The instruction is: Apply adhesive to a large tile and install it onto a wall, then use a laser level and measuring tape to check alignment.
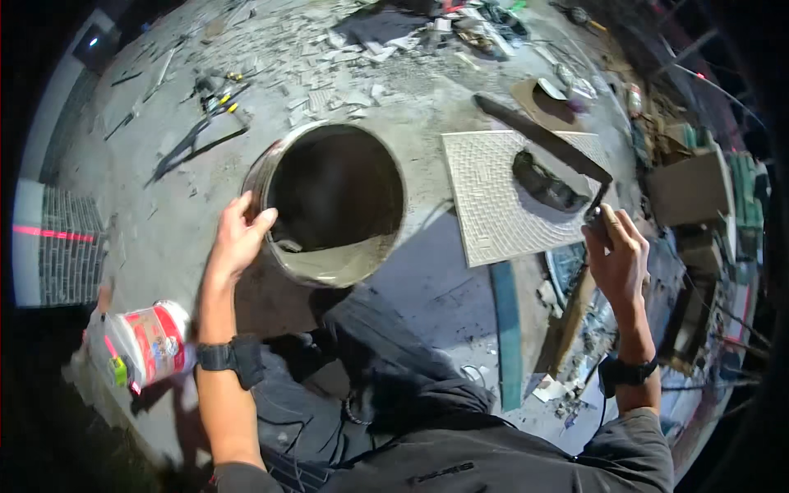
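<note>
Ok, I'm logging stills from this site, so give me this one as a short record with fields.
Left hand: at the rim of a large bucket, hand closed on its left side
Bucket contents: pale grey paste along the near side
Right hand: hand gripping a dark-bladed trowel
Under the trowel: pale textured tile bearing a dark lump
Left edge: red-and-white tub
Near the tile: blue-green strip
Far floor: scattered rubble, tool with yellow parts
</note>
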Demonstrator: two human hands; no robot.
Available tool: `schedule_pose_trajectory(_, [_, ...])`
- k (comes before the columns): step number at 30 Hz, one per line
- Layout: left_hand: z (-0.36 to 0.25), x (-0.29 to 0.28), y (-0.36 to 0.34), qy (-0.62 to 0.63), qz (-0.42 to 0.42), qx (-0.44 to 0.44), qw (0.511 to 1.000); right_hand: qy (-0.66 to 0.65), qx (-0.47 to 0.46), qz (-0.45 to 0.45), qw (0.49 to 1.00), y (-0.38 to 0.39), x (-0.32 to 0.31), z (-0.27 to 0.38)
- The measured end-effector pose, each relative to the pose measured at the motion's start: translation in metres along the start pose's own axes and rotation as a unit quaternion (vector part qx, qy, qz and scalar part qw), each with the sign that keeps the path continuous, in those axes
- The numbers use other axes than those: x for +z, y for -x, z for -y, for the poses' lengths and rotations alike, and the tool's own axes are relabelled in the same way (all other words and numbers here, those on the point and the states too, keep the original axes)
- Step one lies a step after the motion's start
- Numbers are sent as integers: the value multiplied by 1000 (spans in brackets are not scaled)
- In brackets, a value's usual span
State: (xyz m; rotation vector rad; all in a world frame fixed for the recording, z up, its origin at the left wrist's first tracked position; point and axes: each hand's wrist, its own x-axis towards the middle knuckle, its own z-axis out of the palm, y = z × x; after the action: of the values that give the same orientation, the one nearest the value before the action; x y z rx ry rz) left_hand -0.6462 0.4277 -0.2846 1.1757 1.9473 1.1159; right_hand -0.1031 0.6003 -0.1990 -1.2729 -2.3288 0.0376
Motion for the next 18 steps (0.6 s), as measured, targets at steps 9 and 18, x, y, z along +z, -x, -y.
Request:
schedule_pose_trajectory(9, [-32,39,18,-248,-35,10,968,86,-180,187,962,-55,279,178])
schedule_pose_trajectory(18, [-29,43,35,-211,-21,44,976,0,-266,356,896,-63,375,198])
